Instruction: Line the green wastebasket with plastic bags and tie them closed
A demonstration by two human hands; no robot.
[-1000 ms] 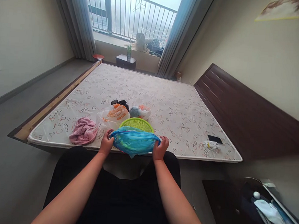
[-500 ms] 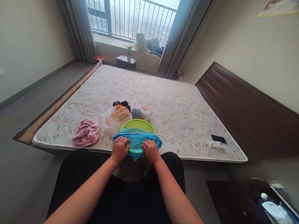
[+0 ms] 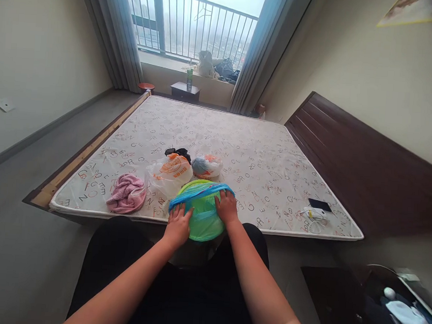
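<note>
A thin blue plastic bag (image 3: 207, 214) is stretched over the near part of a lime-green plastic basket (image 3: 193, 183), whose colour shows through it. The bag's bunched edge runs slantwise across the basket, higher on the right. My left hand (image 3: 178, 225) grips the bag at the basket's left side, thumb apart from the fingers. On the right, my right hand (image 3: 227, 205) has its fingers hooked over the bunched edge, closed on the bag. The basket sits at the near edge of the mattress, over my lap; its underside is hidden.
On the mattress (image 3: 254, 150) lie a pink towel (image 3: 127, 194), a white bag with orange print (image 3: 171, 171), a second knotted plastic bag (image 3: 206, 165) and a black item (image 3: 177, 154). A phone (image 3: 319, 205) and a white cabled device (image 3: 315, 214) lie at right.
The bag has been drawn farther over the basket, and its near side now looks smooth and taut. My right hand has moved up and right; my left hand slightly down and right.
</note>
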